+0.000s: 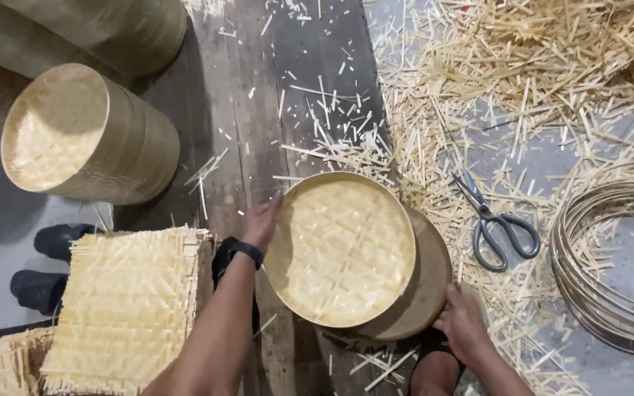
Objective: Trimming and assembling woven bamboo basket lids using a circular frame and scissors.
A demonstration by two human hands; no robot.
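- Your left hand rests on the far-left rim of the round bamboo tray, fingers laid along the band and closed lightly on it.
- Your right hand sits at the near-right edge of the round base under the tray; its fingers curl at that edge, but you cannot tell from here whether the grip is really shut on it.
- The tray lies in the middle of the scene on the plank floor, tilted on the base, its woven face up.
- It looks light and thin: the rim band seems stiff, while the woven centre would likely flex and could crack if pressed. Hold it by the rim, on opposite sides.
- Your left forearm comes in from the near edge, with a dark wristband; your right wrist bends in from the near right.
- Scissors lie to the right among the bamboo offcuts, with coiled hoops farther right.
- A square woven mat lies near left, and a stack of finished trays lies on its side at far left.
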